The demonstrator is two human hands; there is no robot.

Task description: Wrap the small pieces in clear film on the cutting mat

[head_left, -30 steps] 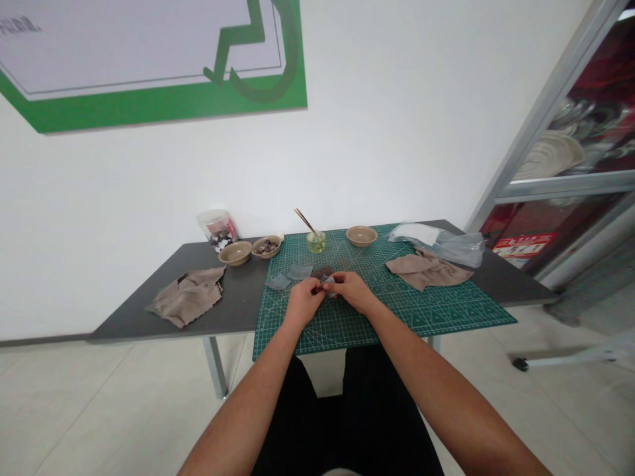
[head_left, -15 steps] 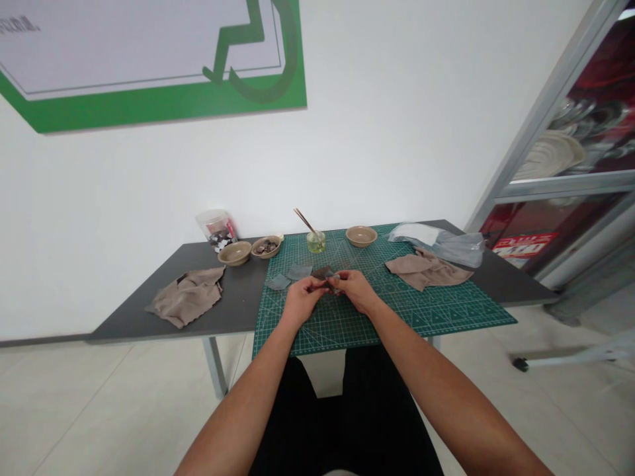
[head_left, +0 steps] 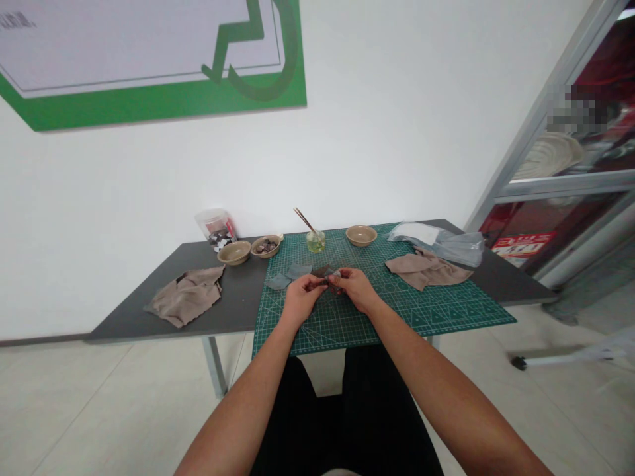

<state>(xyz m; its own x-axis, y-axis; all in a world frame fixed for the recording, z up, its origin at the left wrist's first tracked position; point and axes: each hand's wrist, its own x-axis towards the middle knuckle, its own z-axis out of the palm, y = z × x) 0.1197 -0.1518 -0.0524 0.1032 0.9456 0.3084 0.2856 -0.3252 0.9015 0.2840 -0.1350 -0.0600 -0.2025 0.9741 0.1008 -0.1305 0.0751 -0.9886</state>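
My left hand [head_left: 301, 297] and my right hand [head_left: 357, 289] meet over the green cutting mat [head_left: 337, 334]. The fingertips of both are pinched together around something small and dark, mostly hidden by the fingers. A bit of thin grey sheet shows at the right fingertips. Just beyond the hands lies a dark brown piece [head_left: 323, 271], partly covered by them. Thin grey sheets [head_left: 297, 270] rest flat on the mat, close to the left hand.
A glass jar of yellowish liquid [head_left: 315, 243] holds thin sticks. Around it stand a tan bowl [head_left: 361, 235], another bowl [head_left: 235, 253], a bowl of dark pieces [head_left: 266, 246] and a tilted plastic tub [head_left: 218, 231]. Brown cloths [head_left: 188, 297] and a plastic bag [head_left: 446, 244] lie at the sides.
My fingers have shifted very slightly around the small dark thing. Both hands stay in the same place, and the things on the table have not moved.
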